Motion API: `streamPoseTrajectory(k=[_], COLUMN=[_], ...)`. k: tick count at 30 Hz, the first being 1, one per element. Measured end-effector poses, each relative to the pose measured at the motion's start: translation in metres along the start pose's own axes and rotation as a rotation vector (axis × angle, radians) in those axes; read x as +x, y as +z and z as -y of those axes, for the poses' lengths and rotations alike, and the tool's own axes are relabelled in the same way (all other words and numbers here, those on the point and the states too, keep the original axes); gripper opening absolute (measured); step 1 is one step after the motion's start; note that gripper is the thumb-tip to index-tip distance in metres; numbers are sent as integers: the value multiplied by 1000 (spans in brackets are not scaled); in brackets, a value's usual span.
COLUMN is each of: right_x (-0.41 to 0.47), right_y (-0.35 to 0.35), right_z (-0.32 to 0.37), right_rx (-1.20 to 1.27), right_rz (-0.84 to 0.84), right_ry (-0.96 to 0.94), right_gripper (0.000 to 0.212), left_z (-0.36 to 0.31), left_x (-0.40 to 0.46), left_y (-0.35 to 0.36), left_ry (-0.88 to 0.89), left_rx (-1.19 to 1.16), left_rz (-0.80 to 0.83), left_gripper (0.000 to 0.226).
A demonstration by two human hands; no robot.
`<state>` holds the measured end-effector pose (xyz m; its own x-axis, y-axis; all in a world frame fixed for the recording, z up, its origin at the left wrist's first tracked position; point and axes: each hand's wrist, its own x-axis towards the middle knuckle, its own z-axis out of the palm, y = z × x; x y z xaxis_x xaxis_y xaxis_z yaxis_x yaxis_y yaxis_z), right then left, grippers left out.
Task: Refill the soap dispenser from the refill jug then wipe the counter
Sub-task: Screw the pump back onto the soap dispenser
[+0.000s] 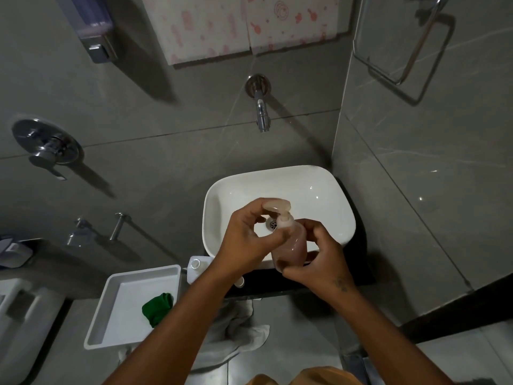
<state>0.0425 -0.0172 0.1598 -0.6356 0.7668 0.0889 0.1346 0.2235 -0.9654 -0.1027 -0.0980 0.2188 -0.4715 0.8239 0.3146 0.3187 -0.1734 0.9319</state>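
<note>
A translucent pink soap dispenser (291,244) is held tilted over the front of the white basin (327,187). My right hand (319,257) grips its lower body. My left hand (249,237) has its fingers on the pump head (277,207) and collar at the top. The white refill jug (197,266), with its opening uncapped, stands on the dark counter (361,270) just left of the basin, mostly hidden behind my left forearm. A green cloth (158,308) lies in a white tray (119,287) to the left.
A chrome spout (261,112) juts from the wall above the basin. A mixer handle (47,147) is on the left wall, with a wall dispenser (94,29) above it. A white towel (238,334) hangs below the counter. A toilet (19,323) is at far left.
</note>
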Motion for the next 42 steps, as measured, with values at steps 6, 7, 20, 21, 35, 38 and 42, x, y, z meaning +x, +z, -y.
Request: streamPoseTrajectory(k=[6, 7, 20, 21, 35, 38, 42], right_x=[2, 3, 10, 11, 20, 21, 22], right_y=[-1, -1, 1, 1, 3, 4, 5], right_z=[4, 3, 3, 3, 0, 0, -1], right_rx=[19, 18, 4, 0, 19, 5, 5], right_rz=[-17, -21, -32, -31, -36, -45, -52], right_ry=[-27, -22, -54, -63, -58, -71, -79], right_gripper=[77, 77, 75, 75, 77, 75, 75], left_z=[7, 7, 11, 11, 14, 16, 17], left_x=[-1, 0, 6, 6, 14, 15, 17], left_y=[2, 2, -1, -2, -4, -7, -5], left_ry=[29, -1, -86, -78, -134, -115, -123], left_rx=[40, 37, 13, 22, 81, 48, 99], left_rz=[7, -18, -53, -33, -52, -16, -50], left_gripper=[47, 47, 62, 63, 71, 65, 67])
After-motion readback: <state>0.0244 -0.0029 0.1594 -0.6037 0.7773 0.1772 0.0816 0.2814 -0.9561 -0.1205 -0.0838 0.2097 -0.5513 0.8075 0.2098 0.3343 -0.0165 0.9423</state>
